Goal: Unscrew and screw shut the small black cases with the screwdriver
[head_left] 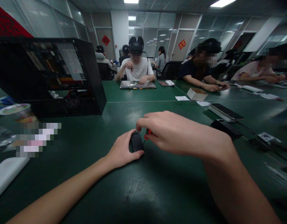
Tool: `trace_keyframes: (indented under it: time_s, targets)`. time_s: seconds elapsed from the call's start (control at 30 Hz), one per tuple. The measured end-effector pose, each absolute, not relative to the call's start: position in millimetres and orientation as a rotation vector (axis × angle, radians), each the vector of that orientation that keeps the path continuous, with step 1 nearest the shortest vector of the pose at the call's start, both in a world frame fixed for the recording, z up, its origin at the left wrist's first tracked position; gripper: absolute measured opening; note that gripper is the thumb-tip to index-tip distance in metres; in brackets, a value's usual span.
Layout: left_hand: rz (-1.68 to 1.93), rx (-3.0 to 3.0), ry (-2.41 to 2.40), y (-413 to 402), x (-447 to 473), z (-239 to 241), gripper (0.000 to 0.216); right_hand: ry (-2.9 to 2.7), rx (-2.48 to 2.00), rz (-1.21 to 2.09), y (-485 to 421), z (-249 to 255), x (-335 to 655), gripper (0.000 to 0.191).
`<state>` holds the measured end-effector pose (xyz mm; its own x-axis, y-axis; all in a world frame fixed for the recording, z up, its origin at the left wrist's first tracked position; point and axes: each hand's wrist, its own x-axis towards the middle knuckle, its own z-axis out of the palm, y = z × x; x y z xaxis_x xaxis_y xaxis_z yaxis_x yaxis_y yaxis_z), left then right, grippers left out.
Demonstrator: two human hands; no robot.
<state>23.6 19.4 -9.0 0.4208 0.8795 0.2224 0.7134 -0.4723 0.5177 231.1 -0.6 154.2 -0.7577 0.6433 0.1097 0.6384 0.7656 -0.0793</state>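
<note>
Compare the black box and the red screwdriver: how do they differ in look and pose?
The black box is a dark, broad block; the red screwdriver shows a bright handle and thin shaft. The left hand holds the black box low at the table, while the right hand holds the red screwdriver slanted, shaft down by the box's edge. Both are partly hidden by the hands.

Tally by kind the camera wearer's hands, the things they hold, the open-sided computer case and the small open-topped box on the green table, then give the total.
Hands: 2 (left hand, right hand)
Screwdriver: 1
Small black device: 1
Open-sided computer case: 1
Small open-topped box: 1
Total: 6
</note>
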Motion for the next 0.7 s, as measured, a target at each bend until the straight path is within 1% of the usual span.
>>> trace_keyframes:
  time_s: [0.17,0.23,0.3,0.4,0.5,0.6,0.7]
  targets:
    - [0.725,2.329,1.300,19.2,23.6,-5.9,0.071,-2.855,-0.902,0.111,-5.1,152.9,233.7,0.023]
    - [0.730,2.323,1.288,19.1,23.4,-5.8,0.068,-2.872,-0.885,0.143,-4.3,153.0,234.4,0.025]
    - [0.719,2.326,1.299,18.9,23.2,-6.6,0.073,-2.864,-0.891,0.154,-0.8,152.6,233.2,0.023]
    - [0.708,2.331,1.340,18.9,23.1,-8.3,0.082,-2.782,-0.982,0.105,9.8,149.1,226.6,0.014]
    - [0.704,2.331,1.355,19.4,23.2,-9.8,0.083,-2.701,-1.018,0.077,21.2,143.7,218.5,0.018]
    - [0.714,2.336,1.343,20.1,23.0,-10.8,0.082,-2.705,-0.882,0.155,25.8,140.9,216.8,0.030]
    - [0.703,2.334,1.350,20.2,22.7,-11.7,0.083,-2.718,-0.825,0.185,23.7,142.7,223.4,0.036]
